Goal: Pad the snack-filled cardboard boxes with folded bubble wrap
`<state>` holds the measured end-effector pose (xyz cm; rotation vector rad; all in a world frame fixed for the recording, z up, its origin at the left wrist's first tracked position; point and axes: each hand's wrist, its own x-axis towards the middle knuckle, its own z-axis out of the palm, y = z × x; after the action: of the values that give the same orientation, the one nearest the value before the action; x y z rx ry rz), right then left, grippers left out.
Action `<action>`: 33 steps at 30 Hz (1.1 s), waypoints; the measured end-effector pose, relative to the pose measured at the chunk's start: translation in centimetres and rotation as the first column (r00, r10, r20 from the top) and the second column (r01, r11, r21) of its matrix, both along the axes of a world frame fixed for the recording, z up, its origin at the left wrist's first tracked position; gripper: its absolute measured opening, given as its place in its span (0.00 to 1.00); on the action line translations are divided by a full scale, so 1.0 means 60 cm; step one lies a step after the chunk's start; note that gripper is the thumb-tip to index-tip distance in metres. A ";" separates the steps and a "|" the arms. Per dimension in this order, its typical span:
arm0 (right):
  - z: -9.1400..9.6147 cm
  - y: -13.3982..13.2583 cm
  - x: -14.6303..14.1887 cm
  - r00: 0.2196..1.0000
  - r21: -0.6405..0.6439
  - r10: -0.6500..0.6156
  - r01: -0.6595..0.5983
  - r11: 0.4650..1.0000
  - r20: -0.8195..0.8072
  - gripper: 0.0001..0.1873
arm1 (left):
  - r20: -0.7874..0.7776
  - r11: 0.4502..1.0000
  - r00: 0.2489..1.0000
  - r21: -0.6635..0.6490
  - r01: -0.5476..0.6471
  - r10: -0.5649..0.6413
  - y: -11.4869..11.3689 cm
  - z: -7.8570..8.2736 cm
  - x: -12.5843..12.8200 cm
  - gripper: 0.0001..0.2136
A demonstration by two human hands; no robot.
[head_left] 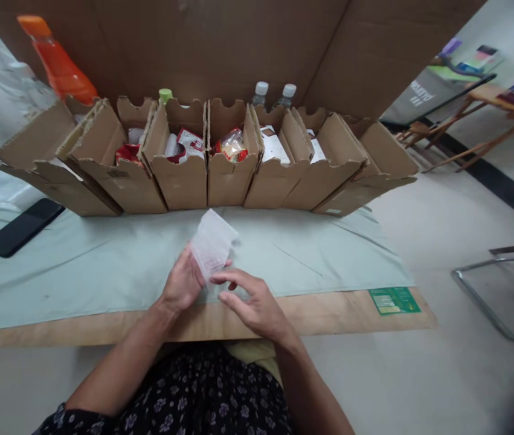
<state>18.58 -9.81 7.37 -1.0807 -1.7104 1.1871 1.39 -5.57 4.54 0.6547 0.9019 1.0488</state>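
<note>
My left hand (185, 279) holds a small, whitish, see-through piece of bubble wrap (212, 241), perhaps a pouch, over the front part of the table. Its lower part rests against my palm and its far end points toward the boxes. To the right of it is my right hand (257, 303), with thumb and index finger apart. The index fingertip is at the lower edge of the wrap; whether it touches I cannot tell. A row of several open cardboard boxes (184, 184) stands behind both hands. Red and white packets (191, 145) and a clear-and-red packet (234, 147) lie inside.
A black phone (24, 226) lies at the left on the green cloth (311, 248). Behind the boxes are an orange bottle (64, 66) and clear bottles with white caps (261, 89). A green label (394, 301) is on the table's front edge. Wooden furniture (487, 96) stands at the right.
</note>
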 end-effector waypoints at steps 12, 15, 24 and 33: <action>-0.016 0.088 0.017 0.799 0.316 -0.335 0.192 0.929 0.499 0.18 | -0.093 0.984 0.995 -0.175 -0.043 0.027 -0.039 -0.009 -0.018 0.27; -0.031 0.157 0.004 0.673 0.244 -0.352 0.253 0.936 0.650 0.25 | -0.280 0.992 0.959 -0.099 -0.076 0.046 -0.047 -0.003 -0.040 0.29; -0.047 0.086 0.053 0.737 0.206 -0.481 0.438 0.875 0.474 0.13 | -0.737 0.974 0.639 0.202 -0.100 0.218 -0.012 0.003 -0.087 0.31; -0.049 0.027 0.264 0.462 0.479 -0.718 0.537 0.694 0.521 0.29 | -0.991 0.903 0.125 0.086 0.421 0.036 0.030 -0.036 -0.045 0.25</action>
<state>34.42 -8.20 4.42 -1.9271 -1.6101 0.0352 -1.32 -3.75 2.35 1.8979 1.7292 0.3523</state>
